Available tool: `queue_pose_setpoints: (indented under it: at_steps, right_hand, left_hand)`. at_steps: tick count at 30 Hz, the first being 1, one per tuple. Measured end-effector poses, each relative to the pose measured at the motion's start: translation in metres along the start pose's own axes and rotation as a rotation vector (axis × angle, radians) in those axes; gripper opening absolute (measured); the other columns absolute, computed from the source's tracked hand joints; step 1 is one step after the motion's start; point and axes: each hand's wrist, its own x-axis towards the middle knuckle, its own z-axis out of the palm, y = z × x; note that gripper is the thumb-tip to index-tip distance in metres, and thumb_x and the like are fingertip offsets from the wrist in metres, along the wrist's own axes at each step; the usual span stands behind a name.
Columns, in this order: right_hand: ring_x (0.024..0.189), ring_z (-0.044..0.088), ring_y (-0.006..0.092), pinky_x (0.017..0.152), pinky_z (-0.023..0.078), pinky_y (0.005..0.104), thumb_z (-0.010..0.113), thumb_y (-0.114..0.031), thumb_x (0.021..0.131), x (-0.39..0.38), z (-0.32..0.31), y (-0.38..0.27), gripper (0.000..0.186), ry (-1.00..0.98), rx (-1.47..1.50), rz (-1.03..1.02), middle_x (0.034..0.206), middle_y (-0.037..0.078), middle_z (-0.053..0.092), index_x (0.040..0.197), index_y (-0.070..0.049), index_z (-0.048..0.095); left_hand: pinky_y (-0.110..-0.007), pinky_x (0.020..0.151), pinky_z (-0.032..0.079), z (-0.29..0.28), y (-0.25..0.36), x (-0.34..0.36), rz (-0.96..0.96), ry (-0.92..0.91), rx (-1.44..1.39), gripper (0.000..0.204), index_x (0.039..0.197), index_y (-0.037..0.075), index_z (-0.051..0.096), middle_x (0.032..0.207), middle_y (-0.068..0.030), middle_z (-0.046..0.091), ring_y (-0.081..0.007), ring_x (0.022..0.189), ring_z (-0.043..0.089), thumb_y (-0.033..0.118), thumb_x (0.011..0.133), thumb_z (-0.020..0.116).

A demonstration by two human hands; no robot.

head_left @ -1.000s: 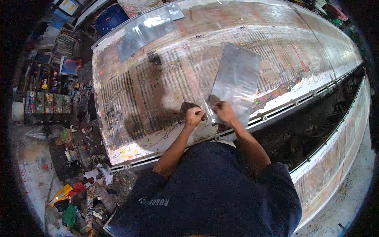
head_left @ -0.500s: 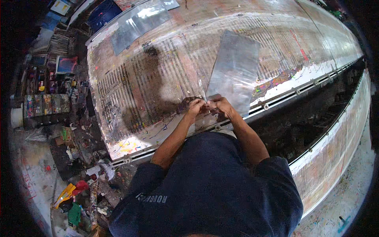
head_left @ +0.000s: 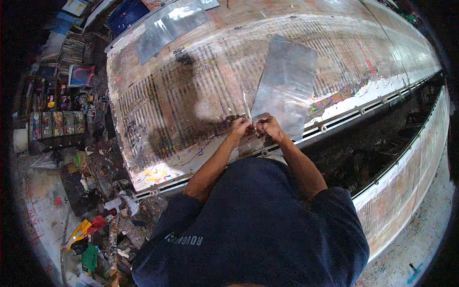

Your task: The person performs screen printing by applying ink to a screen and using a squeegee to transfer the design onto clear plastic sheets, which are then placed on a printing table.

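Paint specks and dark stripes cover the long, pale counter (head_left: 334, 48) in a cluttered workshop, where a person in a dark shirt (head_left: 248, 225) works at the near edge, both bare hands close together. The left hand (head_left: 240, 126) has its fingers pressed together at the tips, pinching the lower end of a thin pale strip (head_left: 248, 111) that runs away from the person over the counter. Just beside it, the right hand (head_left: 270, 127) keeps its fingers bent inward near a small bright glint; from where I stand, I cannot tell what, if anything, they grip. A greyish, see-through sheet (head_left: 287, 71) lies aslant on the counter beyond the right hand, its near end reaching close to the wrist. Another glossy sheet (head_left: 167, 33) rests at the far left, near a blue tub (head_left: 128, 17) standing past the counter's end. A broad shadow (head_left: 186, 105) falls to the left of the hands. Ring-shaped fittings (head_left: 323, 128) line the near rail, and across a dark gap (head_left: 373, 148) to the right stretches a second stained surface (head_left: 406, 191). On the person's left, yellow cloth (head_left: 79, 232), red cloth (head_left: 97, 224) and green cloth (head_left: 89, 257) lie among scraps, below a row of paint-smeared containers (head_left: 57, 125).
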Motion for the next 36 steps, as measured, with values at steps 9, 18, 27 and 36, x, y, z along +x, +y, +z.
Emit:
queue_pose_setpoints:
  at_steps: [9, 18, 27, 36]
  right_hand:
    - [0.072, 0.060, 0.0114, 0.063, 0.050, 0.0297, 0.071, -0.010, 0.085, 0.000, -0.009, 0.013, 0.011, -0.036, -0.100, -0.058, 0.078, 0.003, 0.068, 0.089, 0.000, 0.072]
    - [0.081, 0.060, 0.0108, 0.073, 0.050, 0.0286, 0.075, -0.014, 0.087, -0.005, -0.008, 0.006, 0.020, -0.117, -0.138, -0.165, 0.086, 0.001, 0.071, 0.099, 0.001, 0.073]
    - [0.065, 0.062, 0.0155, 0.058, 0.052, 0.0329, 0.077, -0.014, 0.086, -0.007, -0.004, 0.003, 0.018, -0.133, -0.031, -0.115, 0.082, 0.004, 0.069, 0.095, 0.001, 0.072]
    - [0.075, 0.064, 0.0138, 0.067, 0.052, 0.0294, 0.076, -0.016, 0.087, -0.003, -0.007, 0.004, 0.020, -0.139, -0.094, -0.184, 0.085, 0.004, 0.071, 0.097, 0.001, 0.073]
  left_hand:
    - [-0.030, 0.065, 0.045, -0.001, -0.009, 0.011, 0.150, 0.109, 0.390, 0.034, 0.092, 0.001, 0.062, 0.084, -0.0033, 0.060, -0.0125, 0.075, 0.055, 0.034, 0.091, 0.071]
    - [-0.032, 0.067, 0.044, -0.004, -0.010, 0.012, 0.196, 0.189, 0.564, 0.041, 0.093, 0.000, 0.063, 0.083, -0.0038, 0.059, -0.0142, 0.077, 0.052, 0.039, 0.087, 0.073]
    - [-0.032, 0.069, 0.045, 0.001, 0.000, 0.000, 0.132, 0.133, 0.451, 0.041, 0.094, 0.002, 0.063, 0.084, -0.0036, 0.059, -0.0143, 0.077, 0.054, 0.041, 0.089, 0.072]
    - [-0.033, 0.069, 0.048, -0.009, -0.011, 0.012, 0.212, 0.119, 0.522, 0.039, 0.097, -0.002, 0.062, 0.087, -0.0063, 0.061, -0.0152, 0.078, 0.056, 0.035, 0.092, 0.070]
